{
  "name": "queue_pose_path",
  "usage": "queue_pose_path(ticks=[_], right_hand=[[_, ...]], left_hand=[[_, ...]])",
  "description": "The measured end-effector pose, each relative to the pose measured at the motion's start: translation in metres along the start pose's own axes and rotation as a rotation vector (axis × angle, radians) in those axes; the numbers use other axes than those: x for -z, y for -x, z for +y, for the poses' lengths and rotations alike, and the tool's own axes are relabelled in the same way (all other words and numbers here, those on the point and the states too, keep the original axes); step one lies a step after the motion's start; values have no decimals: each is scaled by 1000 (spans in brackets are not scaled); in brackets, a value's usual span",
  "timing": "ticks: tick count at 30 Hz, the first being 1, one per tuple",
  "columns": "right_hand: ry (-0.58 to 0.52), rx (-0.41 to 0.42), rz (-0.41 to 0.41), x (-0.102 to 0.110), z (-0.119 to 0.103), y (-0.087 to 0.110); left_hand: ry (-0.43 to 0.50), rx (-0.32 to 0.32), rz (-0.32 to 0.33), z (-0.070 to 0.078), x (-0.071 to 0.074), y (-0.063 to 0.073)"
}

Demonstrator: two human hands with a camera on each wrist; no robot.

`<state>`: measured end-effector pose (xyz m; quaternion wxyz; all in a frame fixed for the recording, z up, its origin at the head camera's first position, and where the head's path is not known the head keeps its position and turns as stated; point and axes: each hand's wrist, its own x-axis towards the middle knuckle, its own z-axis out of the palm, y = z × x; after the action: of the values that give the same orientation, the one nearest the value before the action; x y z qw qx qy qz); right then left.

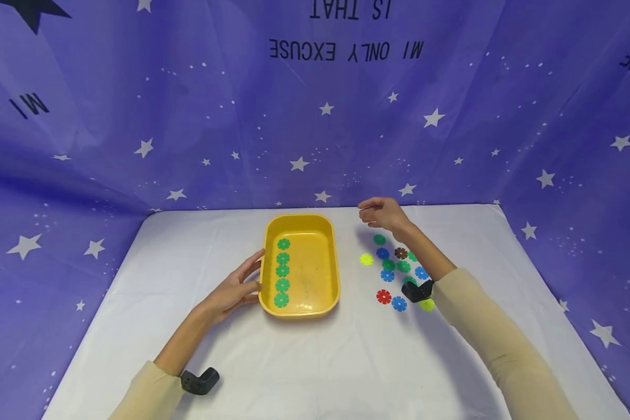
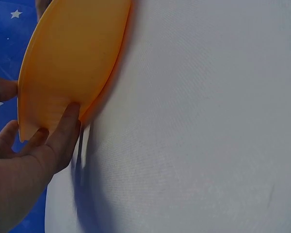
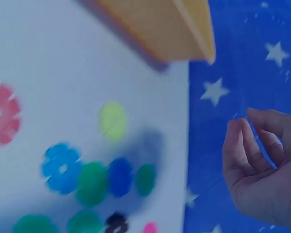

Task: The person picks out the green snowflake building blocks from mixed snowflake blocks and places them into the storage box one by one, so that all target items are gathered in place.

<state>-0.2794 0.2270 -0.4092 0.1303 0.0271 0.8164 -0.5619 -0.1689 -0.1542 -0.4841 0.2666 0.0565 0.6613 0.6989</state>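
Note:
My left hand [image 1: 233, 291] rests its spread fingers against the outer left wall of a yellow plastic tray [image 1: 338, 274]. Up close in the left wrist view, its fingertips touch the outside of that wall. Inside the tray, along its left side, several green flower-shaped discs [image 1: 282, 270] lie in a column. My right hand [image 1: 385, 214] hovers above the table's back edge, right of the tray. Its fingers are loosely bent, and nothing shows between them in the right wrist view. Below it lie loose discs, among them a green one [image 1: 380, 240] and a yellow one [image 1: 366, 259].
More notched discs are scattered right of the tray: a red one [image 1: 384, 297], a brown one [image 1: 401, 253], several blue and green; my right forearm covers part of them. White cloth [image 1: 315, 367] covers the table. A purple star-patterned curtain [image 1: 273, 116] stands behind and at both sides.

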Motion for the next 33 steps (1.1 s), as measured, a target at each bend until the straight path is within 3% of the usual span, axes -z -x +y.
queue_pose_path(ticks=[8,12,16,33], right_hand=[[37,-72,65,14,51,-2],[136,-98,118,17,69,-2],[223,-107,116,18,82,-2],[314,-97,128,8,87,-3]], left_hand=[[-16,8,2,2,0,1],[-18,13,6,3,0,0],[-16,14,7,2,0,1],[-5,13,3,0,2,1]])
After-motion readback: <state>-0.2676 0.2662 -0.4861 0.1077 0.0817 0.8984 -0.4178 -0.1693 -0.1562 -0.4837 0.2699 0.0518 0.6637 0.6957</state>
